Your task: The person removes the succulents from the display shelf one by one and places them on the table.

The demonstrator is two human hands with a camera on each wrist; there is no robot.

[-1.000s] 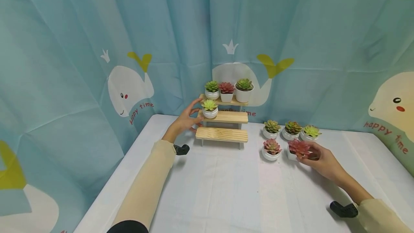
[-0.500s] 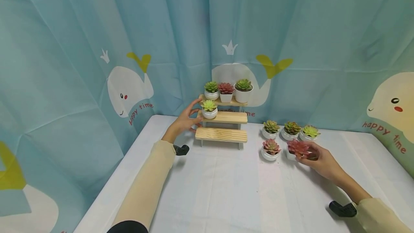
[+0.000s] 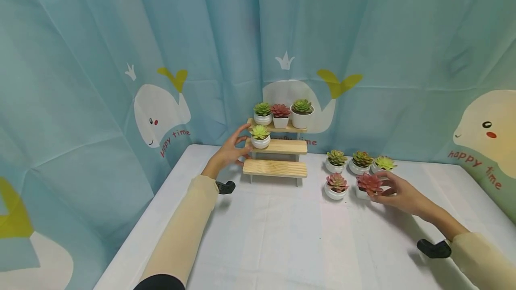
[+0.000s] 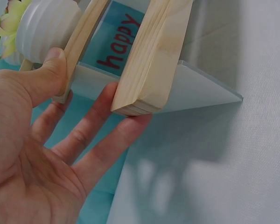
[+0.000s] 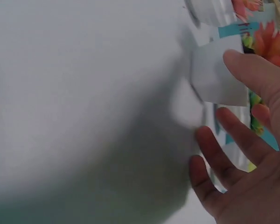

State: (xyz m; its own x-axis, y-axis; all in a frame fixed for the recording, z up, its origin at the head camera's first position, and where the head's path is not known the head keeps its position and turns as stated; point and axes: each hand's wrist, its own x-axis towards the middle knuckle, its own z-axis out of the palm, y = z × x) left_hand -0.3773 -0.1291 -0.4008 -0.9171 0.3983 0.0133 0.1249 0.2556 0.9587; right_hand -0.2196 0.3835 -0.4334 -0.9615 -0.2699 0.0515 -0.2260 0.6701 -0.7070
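Note:
My left hand (image 3: 230,150) is at the left end of a three-tier wooden shelf stand (image 3: 278,168). In the left wrist view its thumb lies along the middle plank (image 4: 84,35) near a pot, and its fairly straight fingers touch the plank ends. A yellow-green potted succulent (image 3: 260,137) stands on the middle tier. My right hand (image 3: 403,195) spreads around a red succulent (image 3: 368,183) in a square white pot (image 5: 218,77) on the table. Its thumb overlaps the pot; the other fingers are extended beside it. Whether they touch it is hard to tell.
Three potted succulents, green (image 3: 263,113), red (image 3: 281,115) and larger green (image 3: 302,113), line the top tier. Around the right hand stand a pinkish succulent (image 3: 336,186) and a back row of three (image 3: 361,163). A blue whale-print curtain (image 3: 225,57) hangs behind the white table (image 3: 282,236).
My right hand has drawn slightly right at the red succulent, its forearm shifting right and its fingers spreading a little more. The left hand keeps its place at the stand.

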